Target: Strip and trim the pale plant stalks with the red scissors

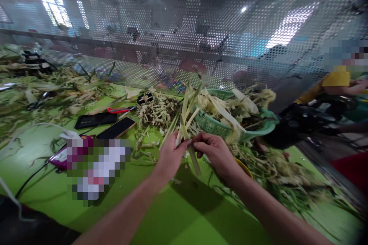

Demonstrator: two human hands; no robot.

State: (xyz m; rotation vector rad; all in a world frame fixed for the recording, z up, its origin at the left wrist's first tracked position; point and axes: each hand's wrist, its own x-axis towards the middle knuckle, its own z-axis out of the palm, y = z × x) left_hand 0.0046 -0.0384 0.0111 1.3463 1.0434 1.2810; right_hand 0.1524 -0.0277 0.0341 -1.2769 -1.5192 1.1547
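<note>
The left hand's (170,154) fingers pinched the husk strips (186,120), which fanned upward above them. The right hand's (216,154) fingertips nipped together beside one strip's lower end, just beside the left thumb.

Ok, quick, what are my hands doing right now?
Left hand: closed, gripping the strips.
Right hand: fingertips pinched at the strips; firm grip can't be told.

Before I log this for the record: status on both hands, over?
Left hand pinching leaf strips. Right hand at the strips, fingers bent. Green basket of husks beyond, to the right.
</note>
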